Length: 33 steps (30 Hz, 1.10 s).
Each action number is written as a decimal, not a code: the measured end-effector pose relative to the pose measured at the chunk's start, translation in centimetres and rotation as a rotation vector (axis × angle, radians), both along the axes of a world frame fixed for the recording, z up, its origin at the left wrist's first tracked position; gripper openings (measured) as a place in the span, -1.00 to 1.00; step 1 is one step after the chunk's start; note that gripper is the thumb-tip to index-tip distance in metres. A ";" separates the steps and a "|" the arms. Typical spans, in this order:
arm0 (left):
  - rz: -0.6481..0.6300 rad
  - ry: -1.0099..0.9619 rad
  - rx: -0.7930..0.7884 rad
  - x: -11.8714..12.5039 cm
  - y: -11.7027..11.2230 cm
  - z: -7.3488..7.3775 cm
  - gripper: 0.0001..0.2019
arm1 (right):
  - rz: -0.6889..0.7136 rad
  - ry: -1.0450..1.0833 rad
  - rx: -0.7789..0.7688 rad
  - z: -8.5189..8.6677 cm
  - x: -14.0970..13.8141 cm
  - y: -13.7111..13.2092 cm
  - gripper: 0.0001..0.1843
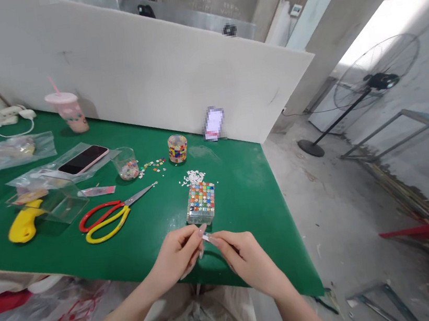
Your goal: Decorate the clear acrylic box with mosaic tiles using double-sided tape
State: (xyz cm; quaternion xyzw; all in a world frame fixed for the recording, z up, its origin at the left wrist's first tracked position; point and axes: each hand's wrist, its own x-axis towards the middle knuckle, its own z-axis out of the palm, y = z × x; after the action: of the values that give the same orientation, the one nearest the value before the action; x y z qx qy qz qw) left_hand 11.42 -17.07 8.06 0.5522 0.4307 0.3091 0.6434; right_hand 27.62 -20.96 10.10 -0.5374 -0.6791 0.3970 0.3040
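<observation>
Both my hands meet over the near edge of the green table [249, 187]. My left hand [179, 254] and my right hand [245, 259] pinch together a tiny pale piece [206, 237] between their fingertips. Just beyond them lies a clear block covered with coloured mosaic tiles [201, 203]. Behind the block lies a small heap of white chips [194, 176]. Further back stand a round jar clad in coloured tiles [177, 148] and a clear cup of mixed chips [126, 164], with loose coloured chips [154, 164] between them.
Red and yellow scissors [107, 219], a yellow-handled tool [25, 225], a clear box [56, 202], a phone [83, 159] on plastic bags and a pink drink cup [68, 111] lie to the left. A white board [146, 64] backs the table. A floor fan [374, 81] stands right.
</observation>
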 end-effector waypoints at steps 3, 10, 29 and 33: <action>0.174 -0.083 -0.007 0.0 0.7 0.2 -0.56 | -0.067 0.049 0.087 -0.6 -0.8 -0.4 -0.64; 0.476 -0.222 0.088 -4.3 4.6 1.6 -0.59 | -0.434 -0.011 0.175 -3.5 3.2 -1.4 -0.58; 0.157 -0.162 -0.009 0.4 -0.1 1.2 -0.48 | -0.168 0.410 0.314 -3.6 -2.7 -0.4 -0.64; 0.201 -0.214 -0.033 1.7 -0.6 0.8 -0.47 | -0.314 0.501 0.290 -3.5 -4.0 -0.6 -0.66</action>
State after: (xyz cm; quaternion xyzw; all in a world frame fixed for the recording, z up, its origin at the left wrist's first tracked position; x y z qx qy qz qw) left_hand 13.16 -17.64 8.85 0.4594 0.4177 0.4221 0.6606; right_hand 23.59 -21.57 6.60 -0.4724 -0.5414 0.3640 0.5926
